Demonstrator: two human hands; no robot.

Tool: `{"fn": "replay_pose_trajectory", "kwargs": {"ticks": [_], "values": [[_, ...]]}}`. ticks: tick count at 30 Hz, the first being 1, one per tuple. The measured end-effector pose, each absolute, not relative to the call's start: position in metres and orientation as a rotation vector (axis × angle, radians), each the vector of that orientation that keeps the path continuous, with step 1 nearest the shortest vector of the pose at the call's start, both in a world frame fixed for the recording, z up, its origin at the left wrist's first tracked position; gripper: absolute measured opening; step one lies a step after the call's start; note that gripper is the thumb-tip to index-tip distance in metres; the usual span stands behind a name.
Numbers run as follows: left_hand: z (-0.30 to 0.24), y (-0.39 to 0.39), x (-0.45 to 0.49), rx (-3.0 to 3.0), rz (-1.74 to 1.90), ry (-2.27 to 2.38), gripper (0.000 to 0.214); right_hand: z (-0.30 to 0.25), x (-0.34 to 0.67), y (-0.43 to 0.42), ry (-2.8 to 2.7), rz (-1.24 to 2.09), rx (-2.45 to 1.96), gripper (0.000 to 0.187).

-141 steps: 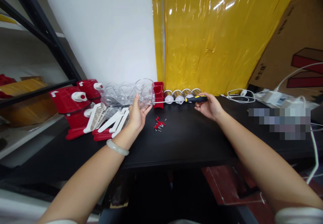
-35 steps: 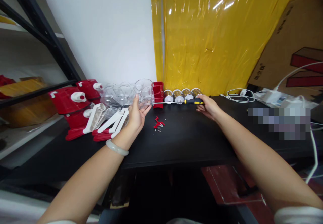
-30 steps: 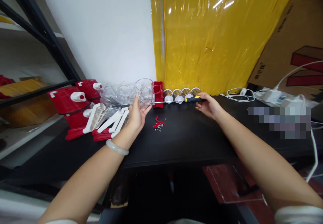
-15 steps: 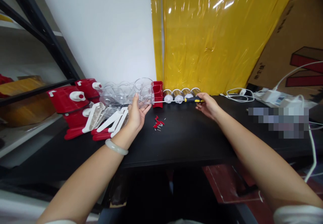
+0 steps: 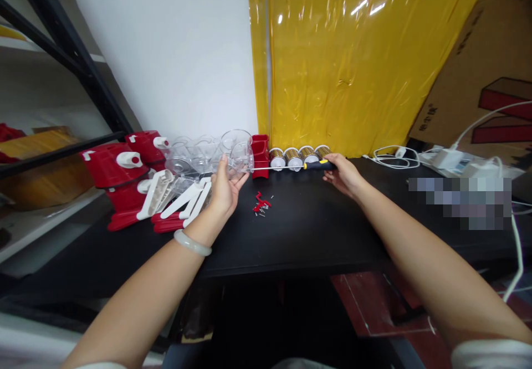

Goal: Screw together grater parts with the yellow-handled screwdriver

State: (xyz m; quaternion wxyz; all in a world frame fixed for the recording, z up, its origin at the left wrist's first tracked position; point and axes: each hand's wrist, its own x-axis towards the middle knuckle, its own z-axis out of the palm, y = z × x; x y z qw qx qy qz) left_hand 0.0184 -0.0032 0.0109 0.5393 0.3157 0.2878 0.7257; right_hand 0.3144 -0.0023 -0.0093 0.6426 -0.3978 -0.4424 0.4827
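My left hand [image 5: 223, 189] grips a clear plastic container [image 5: 238, 152] lying on its side on the black table [image 5: 307, 230]. My right hand [image 5: 343, 176] is closed round the black and yellow handle of a long screwdriver [image 5: 291, 166]. Its thin metal shaft runs left and its tip reaches into the container's open mouth. A small red clip and several loose screws [image 5: 261, 204] lie on the table between my hands.
Red bases [image 5: 112, 164], white handles [image 5: 174, 197] and more clear containers [image 5: 189, 153] crowd the table's left. A red box [image 5: 261, 153] and several gold-coloured rolls [image 5: 297, 156] stand by the yellow plastic curtain [image 5: 353, 59]. White cables and adapters [image 5: 440, 159] lie right.
My right hand has shifted slightly on the screwdriver handle, turning it in place. The left hand and the container have stayed put.
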Motion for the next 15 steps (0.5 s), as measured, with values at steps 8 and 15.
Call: {"fn": "replay_pose_trajectory", "kwargs": {"ticks": [8, 15], "values": [[0.01, -0.003, 0.019, 0.777, 1.713, 0.676, 0.034, -0.01, 0.316, 0.0, -0.983, 1.118, -0.905, 0.031], [0.01, -0.002, 0.019, 0.775, 1.711, 0.681, 0.032, -0.013, 0.315, 0.003, -1.048, 0.985, -0.894, 0.039]]}}
